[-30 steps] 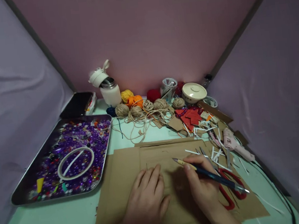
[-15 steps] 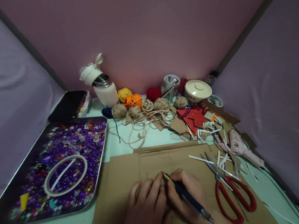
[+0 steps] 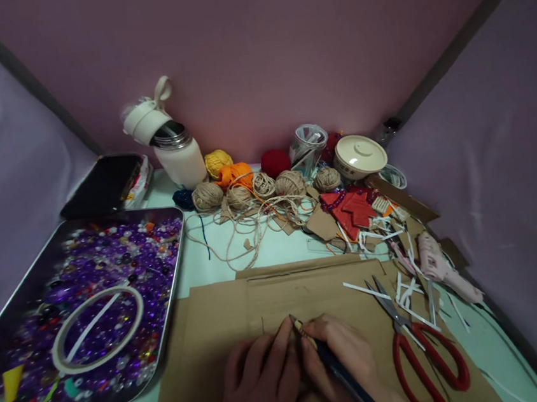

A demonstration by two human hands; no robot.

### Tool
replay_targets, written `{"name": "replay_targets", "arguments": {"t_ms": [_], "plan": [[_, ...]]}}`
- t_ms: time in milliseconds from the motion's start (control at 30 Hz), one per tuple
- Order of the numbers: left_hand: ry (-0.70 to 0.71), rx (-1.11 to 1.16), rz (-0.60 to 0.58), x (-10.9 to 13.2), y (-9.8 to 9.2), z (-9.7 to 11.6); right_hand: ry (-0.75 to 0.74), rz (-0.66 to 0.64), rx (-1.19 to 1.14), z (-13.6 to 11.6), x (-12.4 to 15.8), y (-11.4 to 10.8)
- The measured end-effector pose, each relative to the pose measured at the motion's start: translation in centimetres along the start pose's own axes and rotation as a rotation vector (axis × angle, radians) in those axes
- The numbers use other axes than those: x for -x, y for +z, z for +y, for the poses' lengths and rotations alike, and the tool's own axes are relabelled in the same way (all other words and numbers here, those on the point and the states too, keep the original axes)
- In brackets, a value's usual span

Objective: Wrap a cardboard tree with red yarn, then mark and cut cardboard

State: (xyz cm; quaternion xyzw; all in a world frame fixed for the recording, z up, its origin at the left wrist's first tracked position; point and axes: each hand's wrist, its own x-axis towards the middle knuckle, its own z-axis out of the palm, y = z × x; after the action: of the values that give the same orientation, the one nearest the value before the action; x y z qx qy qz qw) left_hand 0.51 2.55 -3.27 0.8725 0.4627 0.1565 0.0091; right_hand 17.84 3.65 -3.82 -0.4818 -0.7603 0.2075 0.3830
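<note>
Leftmost, off the left edge of the cardboard sheet, a metal tray with rounded corners holds glossy purple beads. A flat white tape ring lies on them. The tray's near left corner is cut off by the frame, and its contents are blurred.

The cardboard sheet is brown and matte and lies flat on the pale green table. It carries a short drawn line.

The left hand rests palm down on the near middle of the cardboard, fingers extended and close together, gripping nothing. Its wrist is out of frame.

The pen touches that hand's right side. Its long axis is diagonal: the pale tip points up and left, onto the cardboard, while the dark blue barrel runs down and right to the frame's bottom edge. Whether the tip contacts the surface cannot be determined.

The right hand is closed around the pen in a writing grip, and its fingers hide the barrel's middle.

On the cardboard's right part lie scissors with red loop handles and steel blades pointing up and left. Past the right edge lies a pink glue gun.
</note>
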Motion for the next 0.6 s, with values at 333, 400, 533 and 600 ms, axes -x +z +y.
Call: {"name": "replay_targets", "arguments": {"t_ms": [333,400,533,600], "plan": [[-0.056,0.064,0.03,-0.01,0.33,0.53,0.015,-0.013,-0.008,0.08,0.07,-0.02],[-0.064,0.093,0.035,0.11,0.49,0.66,0.018,-0.001,-0.016,0.13,0.12,0.03],[-0.062,0.12,0.047,0.18,0.49,0.6,0.038,0.0,-0.009,0.17,0.21,0.17],[-0.063,0.125,0.048,0.13,0.42,0.55,0.036,-0.002,-0.004,0.18,0.22,0.21]]}}
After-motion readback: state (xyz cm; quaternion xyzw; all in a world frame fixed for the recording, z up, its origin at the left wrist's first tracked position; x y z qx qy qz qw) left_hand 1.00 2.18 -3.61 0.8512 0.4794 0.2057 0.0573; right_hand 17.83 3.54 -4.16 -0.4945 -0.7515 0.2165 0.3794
